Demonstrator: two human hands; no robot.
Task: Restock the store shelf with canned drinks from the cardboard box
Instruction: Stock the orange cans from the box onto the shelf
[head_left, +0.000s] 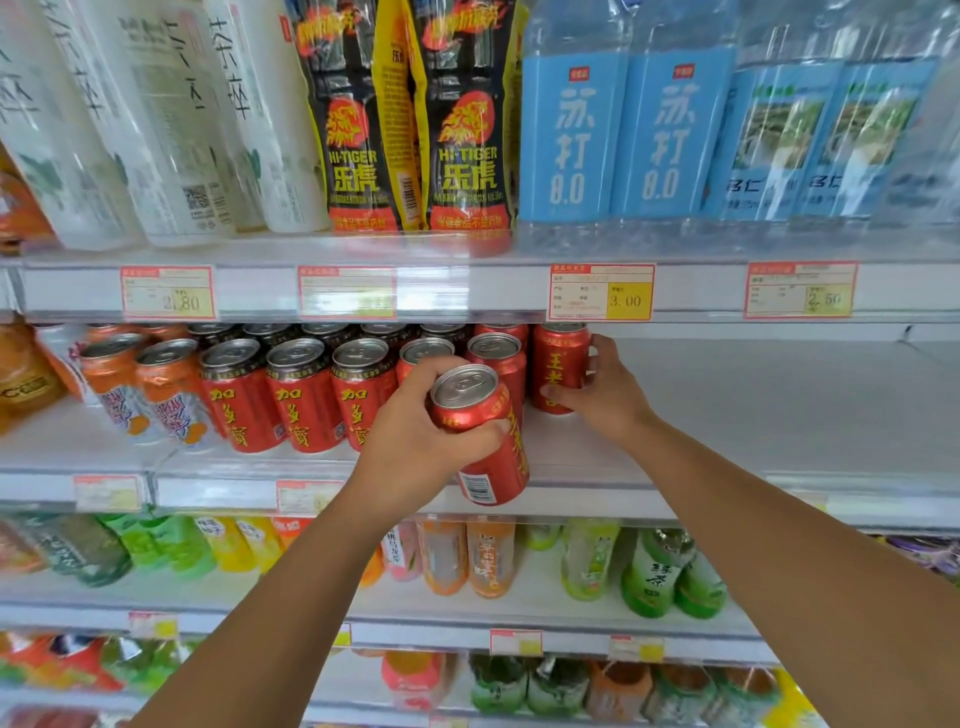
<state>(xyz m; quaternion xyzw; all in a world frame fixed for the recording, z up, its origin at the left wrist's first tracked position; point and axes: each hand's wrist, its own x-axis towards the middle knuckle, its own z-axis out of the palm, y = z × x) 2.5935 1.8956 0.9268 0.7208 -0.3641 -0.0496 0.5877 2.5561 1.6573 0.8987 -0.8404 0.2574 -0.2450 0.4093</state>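
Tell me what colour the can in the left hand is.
Red with yellow lettering and a silver top, on the can in the left hand; head view.

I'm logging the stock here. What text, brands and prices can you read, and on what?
"HI-TIGER 乐虎": black-yellow pouches.
"苏打 8.0": blue bottles.
"加多寶": red cans.
"3.00": price tag.
"2.50": right tag.
Can in left hand: blurred.
Lower tags: unreadable.
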